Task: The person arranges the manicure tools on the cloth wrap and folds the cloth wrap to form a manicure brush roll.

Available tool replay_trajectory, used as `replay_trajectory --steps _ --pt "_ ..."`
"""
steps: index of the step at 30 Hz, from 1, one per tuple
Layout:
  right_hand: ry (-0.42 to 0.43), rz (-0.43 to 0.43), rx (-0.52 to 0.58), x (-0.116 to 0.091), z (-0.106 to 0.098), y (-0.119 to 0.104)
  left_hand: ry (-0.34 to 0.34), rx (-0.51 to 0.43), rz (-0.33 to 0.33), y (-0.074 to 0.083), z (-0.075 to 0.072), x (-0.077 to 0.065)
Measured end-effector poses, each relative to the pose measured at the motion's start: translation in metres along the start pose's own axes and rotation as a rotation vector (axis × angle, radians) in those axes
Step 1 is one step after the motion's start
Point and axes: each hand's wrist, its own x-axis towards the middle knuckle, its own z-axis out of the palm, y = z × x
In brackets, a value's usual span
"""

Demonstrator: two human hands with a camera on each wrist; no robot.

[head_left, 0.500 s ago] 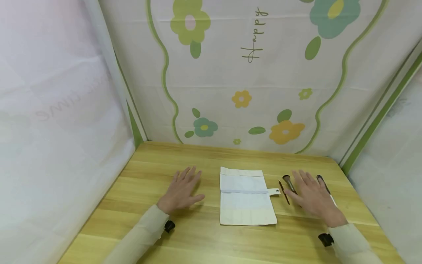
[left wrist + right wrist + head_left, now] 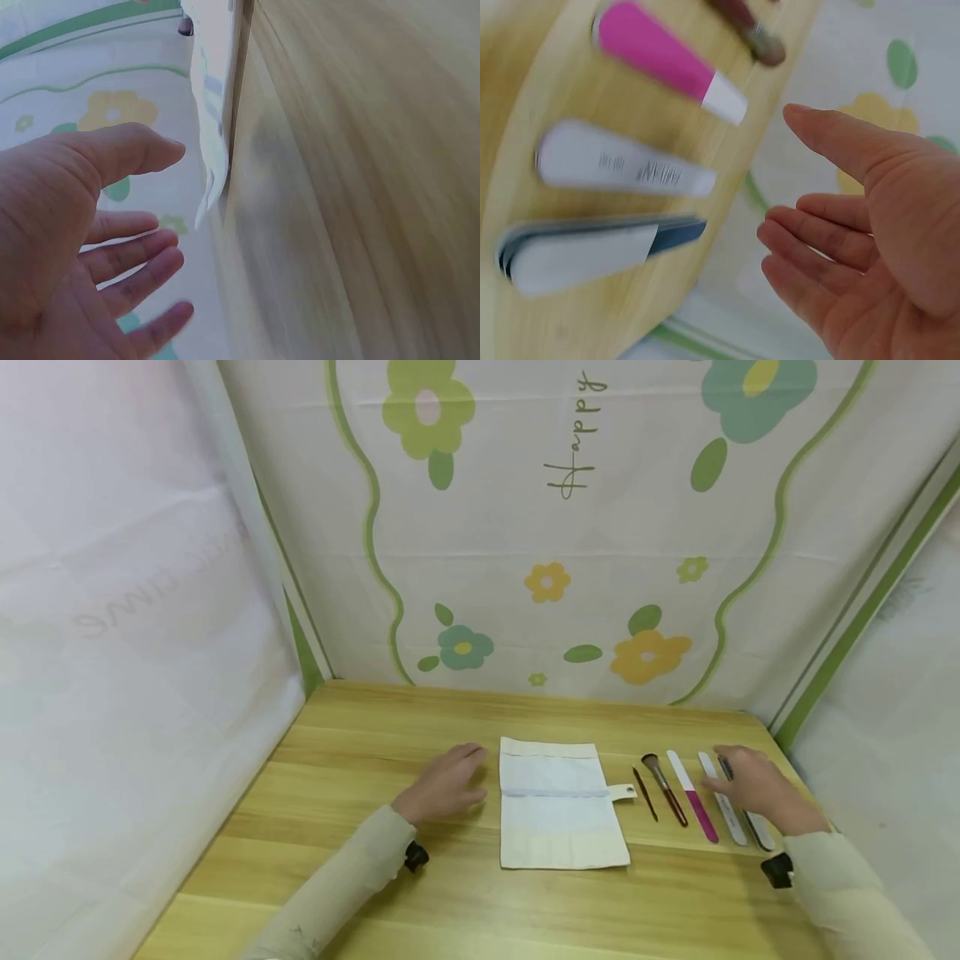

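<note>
A white fabric pouch lies unfolded on the wooden table, its snap strap pointing right. My left hand hovers beside the pouch's left edge, fingers loosely bent and holding nothing. Over the far ends of the rightmost files is my right hand, its thumb apart from the fingers and nothing in its grasp. Below that hand lie a white nail file and a black-and-white nail file. Left of them are a pink-and-white nail file, a makeup brush and a thin dark pencil-like stick.
Flower-printed white cloth hangs behind the table, and more cloth closes in the left side and right side. The wooden tabletop extends in front of the pouch.
My right hand has moved right, uncovering the nail files and makeup brush. My left hand has shifted right toward the pouch, and its spread fingers have drawn together and bent.
</note>
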Motion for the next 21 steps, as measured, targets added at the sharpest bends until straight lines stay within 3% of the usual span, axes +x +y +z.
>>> replay_trajectory --steps 6,11,21 --pt "-0.056 0.024 0.0 0.007 -0.011 0.035 -0.053 -0.062 0.031 0.01 0.008 0.019" --pt "-0.094 0.072 0.021 0.012 -0.017 0.056 -0.076 -0.034 0.065 0.014 0.016 0.031" --pt "-0.147 0.156 0.13 0.015 -0.009 0.083 -0.119 0.013 0.049 0.017 0.024 0.041"
